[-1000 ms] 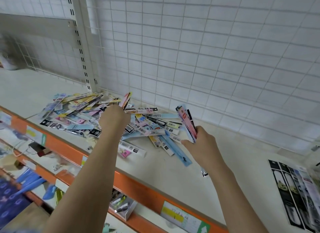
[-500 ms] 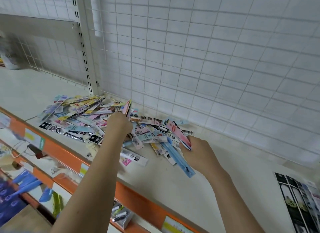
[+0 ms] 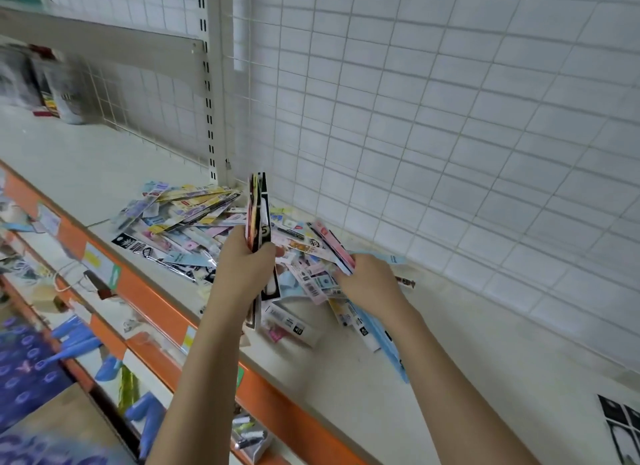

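A loose pile of long, flat, colourful packets (image 3: 194,229) lies on a pale shelf (image 3: 363,388) against the wire-grid back wall. My left hand (image 3: 247,267) grips a small stack of packets (image 3: 258,215) that stands upright on edge above the pile, black, red and yellow. My right hand (image 3: 367,284) is down in the right side of the pile and pinches a pink and white packet (image 3: 332,246) that slants up to the left. Blue packets (image 3: 384,347) lie below my right wrist.
The shelf has an orange front edge (image 3: 270,405) with price labels. A slotted upright post (image 3: 211,83) stands behind the pile. Black packets (image 3: 623,426) lie in a row at the far right. Lower shelves at the left hold blue items (image 3: 76,340).
My right hand has dropped from holding its packet up in the air down into the pile. My left hand has raised its stack more upright and shifted right.
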A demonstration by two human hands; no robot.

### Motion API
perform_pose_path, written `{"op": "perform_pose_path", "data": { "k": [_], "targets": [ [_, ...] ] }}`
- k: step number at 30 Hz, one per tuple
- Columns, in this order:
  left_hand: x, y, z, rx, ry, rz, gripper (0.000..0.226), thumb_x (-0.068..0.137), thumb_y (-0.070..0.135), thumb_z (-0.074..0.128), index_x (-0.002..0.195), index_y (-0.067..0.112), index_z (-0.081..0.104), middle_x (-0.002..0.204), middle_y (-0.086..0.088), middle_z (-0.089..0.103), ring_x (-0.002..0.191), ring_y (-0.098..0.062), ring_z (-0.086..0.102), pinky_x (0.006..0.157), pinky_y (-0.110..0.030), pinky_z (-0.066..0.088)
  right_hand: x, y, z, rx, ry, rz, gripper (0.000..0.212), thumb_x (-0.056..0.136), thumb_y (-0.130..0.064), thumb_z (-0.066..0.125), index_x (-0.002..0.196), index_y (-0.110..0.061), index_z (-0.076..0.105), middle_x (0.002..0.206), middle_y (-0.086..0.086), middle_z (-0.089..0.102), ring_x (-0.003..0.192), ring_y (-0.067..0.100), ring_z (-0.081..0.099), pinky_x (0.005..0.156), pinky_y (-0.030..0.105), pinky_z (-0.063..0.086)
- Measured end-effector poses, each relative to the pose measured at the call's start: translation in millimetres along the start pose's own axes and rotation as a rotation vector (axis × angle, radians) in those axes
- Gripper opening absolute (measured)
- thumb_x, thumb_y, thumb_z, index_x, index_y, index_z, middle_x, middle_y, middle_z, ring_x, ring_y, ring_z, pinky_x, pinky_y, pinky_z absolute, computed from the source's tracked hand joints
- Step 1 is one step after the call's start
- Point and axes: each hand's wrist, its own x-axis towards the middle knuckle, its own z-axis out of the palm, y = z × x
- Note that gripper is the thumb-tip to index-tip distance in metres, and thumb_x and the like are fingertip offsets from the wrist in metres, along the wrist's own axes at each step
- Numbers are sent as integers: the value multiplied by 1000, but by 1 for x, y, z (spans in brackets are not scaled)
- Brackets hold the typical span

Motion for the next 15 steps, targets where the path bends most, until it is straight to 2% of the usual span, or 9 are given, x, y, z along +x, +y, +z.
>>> {"op": "perform_pose_path", "data": {
  "k": [2,5,8,11,13,15],
  "targets": [
    [-4,-2,-3,-52,35,5,16,90,7,49,105,11,52,87,-5,65,61,-14,58,53,-24,42,10,-13,7,-33,-25,-24,29,90,-37,57,82,-10,58,69,2,56,56,16,50,46,25,37],
    [-3,-9,-5,-69,72,16,14,92,16,50,104,9,54,79,-4,61,56,-15,55,54,-25,43,17,-24,21,-119,-79,-19,47,85,-51,60,62,-16,38,60,-1,42,51,12,40,44,26,27],
    [-3,-10,-6,-47,81,2,18,92,21,51,104,8,54,76,-3,60,56,-15,56,54,-26,43,18,-24,31,-135,-124,12,46,86,-45,61,58,-15,38,57,0,44,50,15,42,44,26,29],
    [-3,-11,-5,-35,76,19,18,92,24,54,100,9,54,78,-4,59,56,-15,55,53,-25,44,13,-20,23,-82,-109,31,25,86,-27,58,68,-9,55,63,4,54,56,21,51,49,26,38],
    [-6,-9,-2,-34,62,37,21,90,28,57,96,9,52,76,-6,55,57,-16,53,50,-22,42,5,-15,10,-40,-60,44,26,88,-32,57,87,-7,61,76,7,58,65,24,53,54,28,42],
    [-9,-6,4,-42,33,71,23,88,31,61,90,10,51,72,-6,49,59,-19,51,48,-21,41,-7,-6,-4,-5,-38,71,23,89,-34,55,91,-10,56,80,4,56,71,23,53,54,27,38]
  ]
}}
